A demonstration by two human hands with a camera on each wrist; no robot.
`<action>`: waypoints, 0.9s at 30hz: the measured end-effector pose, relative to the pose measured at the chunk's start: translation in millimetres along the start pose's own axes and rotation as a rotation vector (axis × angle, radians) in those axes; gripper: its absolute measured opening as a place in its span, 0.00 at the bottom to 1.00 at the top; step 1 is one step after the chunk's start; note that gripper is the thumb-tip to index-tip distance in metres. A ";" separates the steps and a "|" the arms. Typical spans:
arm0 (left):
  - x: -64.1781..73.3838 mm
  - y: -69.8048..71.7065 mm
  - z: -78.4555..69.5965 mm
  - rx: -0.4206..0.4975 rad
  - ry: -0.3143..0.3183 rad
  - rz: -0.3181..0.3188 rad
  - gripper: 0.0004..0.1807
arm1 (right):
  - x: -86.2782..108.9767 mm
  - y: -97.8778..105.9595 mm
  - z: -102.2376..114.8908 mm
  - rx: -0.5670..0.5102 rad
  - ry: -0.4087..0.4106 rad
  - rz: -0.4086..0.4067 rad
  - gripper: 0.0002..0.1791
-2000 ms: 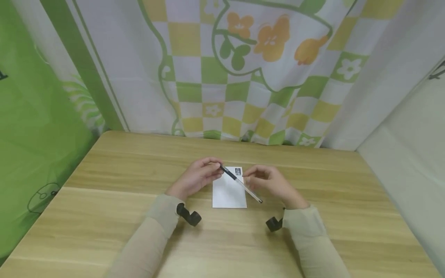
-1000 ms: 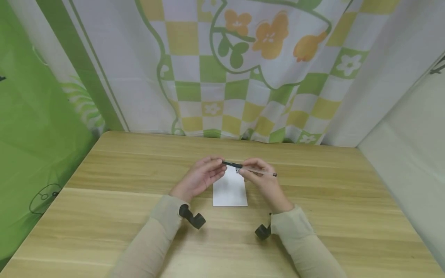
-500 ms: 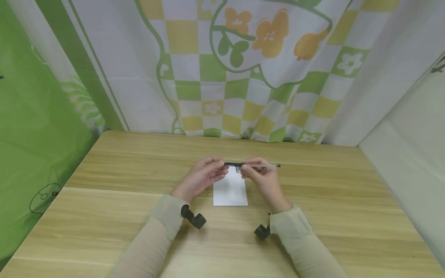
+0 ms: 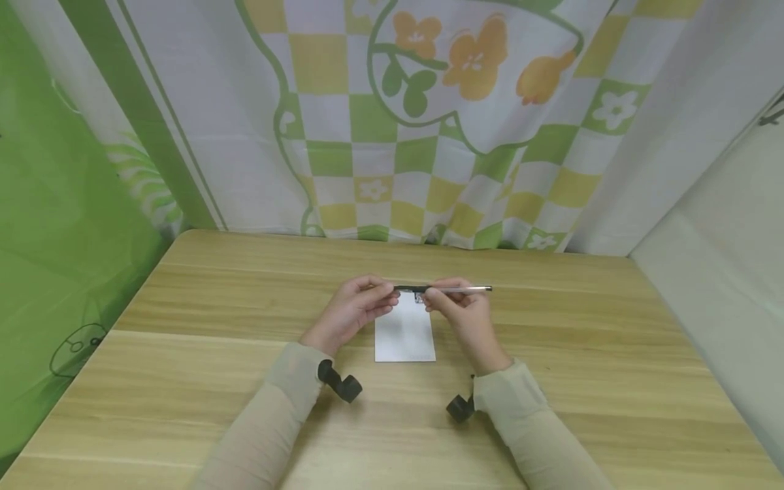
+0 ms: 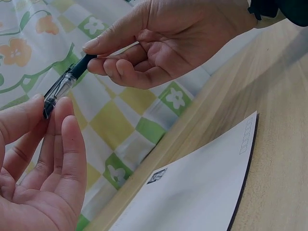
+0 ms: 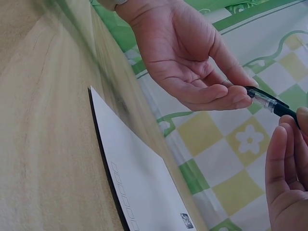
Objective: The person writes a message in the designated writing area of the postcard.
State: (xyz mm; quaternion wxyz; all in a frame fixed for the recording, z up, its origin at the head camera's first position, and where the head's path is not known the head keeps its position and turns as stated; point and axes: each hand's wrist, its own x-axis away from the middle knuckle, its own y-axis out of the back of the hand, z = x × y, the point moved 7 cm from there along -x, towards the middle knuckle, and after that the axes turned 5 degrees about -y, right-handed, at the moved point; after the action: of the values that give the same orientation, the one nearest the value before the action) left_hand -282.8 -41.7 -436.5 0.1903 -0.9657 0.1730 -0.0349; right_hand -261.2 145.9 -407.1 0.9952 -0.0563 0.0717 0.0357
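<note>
In the head view a pen (image 4: 412, 288) with a black front part and a clear barrel lies level between my hands, above the table. My left hand (image 4: 352, 309) pinches its left end between thumb and fingers. My right hand (image 4: 462, 323) pinches it near the middle, the barrel sticking out to the right. The left wrist view shows the pen's clear cap with a black clip (image 5: 61, 84) between both sets of fingertips. Below the hands a white card (image 4: 404, 333) lies on the table, bearing a small dark picture (image 5: 157, 176) and a row of printed boxes (image 5: 246, 137).
The wooden table (image 4: 214, 381) reaches back to a hanging curtain (image 4: 422, 163) with checks and flowers. Green cloth (image 4: 73, 238) hangs on the left, a pale wall (image 4: 723, 272) stands on the right. Black wrist cameras (image 4: 339, 383) jut from both sleeves.
The right hand, near the pen but not gripping it at first, has come in and pinched it. The pen has swung from slanting down rightward to level.
</note>
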 end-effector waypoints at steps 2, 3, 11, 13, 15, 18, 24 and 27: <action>-0.4 0.8 0.5 0.003 0.004 -0.004 0.07 | -0.1 -0.1 0.3 0.008 0.000 -0.004 0.11; -0.5 1.2 0.6 0.007 0.006 -0.007 0.08 | -0.2 -0.3 0.6 0.010 0.002 -0.005 0.12; 0.3 1.6 -1.5 0.024 0.004 -0.019 0.09 | -0.8 0.4 0.5 0.004 0.014 -0.006 0.13; 0.4 1.7 -1.6 0.026 0.004 -0.016 0.09 | -0.9 0.8 -0.3 0.005 0.011 -0.006 0.13; 0.5 1.9 -1.3 0.031 0.007 -0.015 0.09 | -0.9 1.3 -1.1 0.005 0.008 -0.004 0.13; 0.2 2.6 -0.7 0.036 0.010 -0.014 0.09 | -1.2 2.2 -2.0 -0.004 0.008 -0.004 0.13; 0.2 4.6 -0.3 0.035 0.010 -0.032 0.10 | -1.8 3.7 -3.0 -0.017 0.006 -0.008 0.13; 0.5 6.0 -0.4 0.032 0.007 -0.042 0.10 | -1.9 4.4 -3.2 -0.025 0.004 -0.007 0.12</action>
State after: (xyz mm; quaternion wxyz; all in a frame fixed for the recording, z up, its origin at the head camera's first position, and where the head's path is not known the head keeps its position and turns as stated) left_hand -284.3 -47.3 -438.4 0.2042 -0.9659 0.1527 -0.0451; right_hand -263.8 149.8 -410.5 0.9944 -0.0690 0.0729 0.0330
